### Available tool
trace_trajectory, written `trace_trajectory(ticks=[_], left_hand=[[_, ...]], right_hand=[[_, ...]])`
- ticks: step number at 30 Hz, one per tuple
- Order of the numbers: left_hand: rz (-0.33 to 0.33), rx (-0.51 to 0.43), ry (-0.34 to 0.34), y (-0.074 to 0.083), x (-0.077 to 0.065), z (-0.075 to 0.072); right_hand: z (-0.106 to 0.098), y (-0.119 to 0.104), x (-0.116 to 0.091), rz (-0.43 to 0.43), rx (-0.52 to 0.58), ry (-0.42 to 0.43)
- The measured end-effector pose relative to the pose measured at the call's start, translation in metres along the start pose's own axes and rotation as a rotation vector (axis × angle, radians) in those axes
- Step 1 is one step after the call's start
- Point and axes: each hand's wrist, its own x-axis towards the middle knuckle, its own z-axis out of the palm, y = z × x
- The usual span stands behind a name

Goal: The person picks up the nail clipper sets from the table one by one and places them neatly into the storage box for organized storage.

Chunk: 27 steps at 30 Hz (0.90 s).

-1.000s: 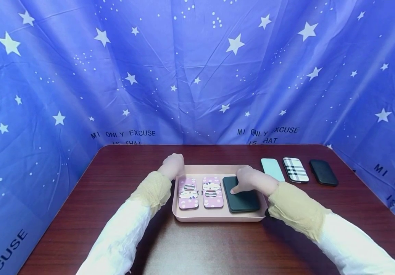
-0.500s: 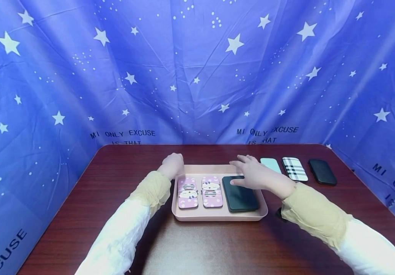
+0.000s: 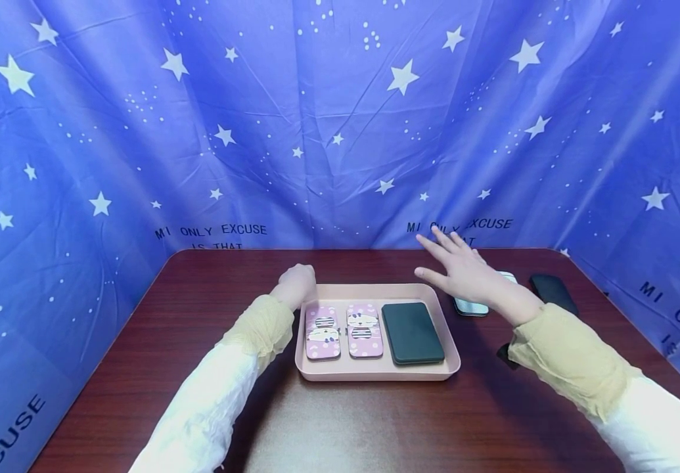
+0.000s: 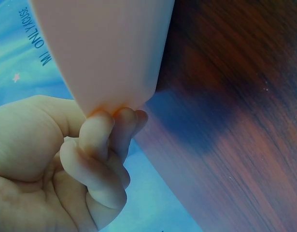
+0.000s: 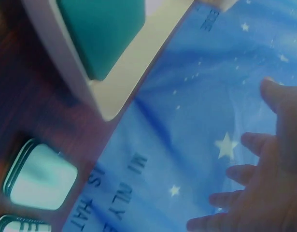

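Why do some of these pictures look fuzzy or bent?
Head view: sharp, but the backdrop bulges, wide-lens distortion. Left wrist view: pink tray too close, soft; table streaked. Right wrist view: right hand dim and blurred against the bright cloth.

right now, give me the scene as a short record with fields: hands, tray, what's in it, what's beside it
left hand: left hand grips the far left corner of the pink tray, fingers curled at its rim
right hand: right hand raised with fingers spread, holding nothing, above the cases to the right of the tray
tray contents: two pink patterned cases side by side, then a dark green case on the right
beside tray: pale mint case and black case on the table, both partly hidden by the right hand and forearm
backdrop: blue star cloth
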Motion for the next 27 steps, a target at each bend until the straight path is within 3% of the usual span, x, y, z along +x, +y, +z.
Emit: trace_trajectory(ticks=[18, 27], left_hand=[[0.006, -0.007, 0.005, -0.001, 0.0, 0.0], [0.006, -0.014, 0.006, 0.0, -0.002, -0.001]], right_hand=[[0.003, 0.057, 0.011, 0.073, 0.11, 0.098], [0.016, 0.079, 0.018, 0.136, 0.123, 0.059]])
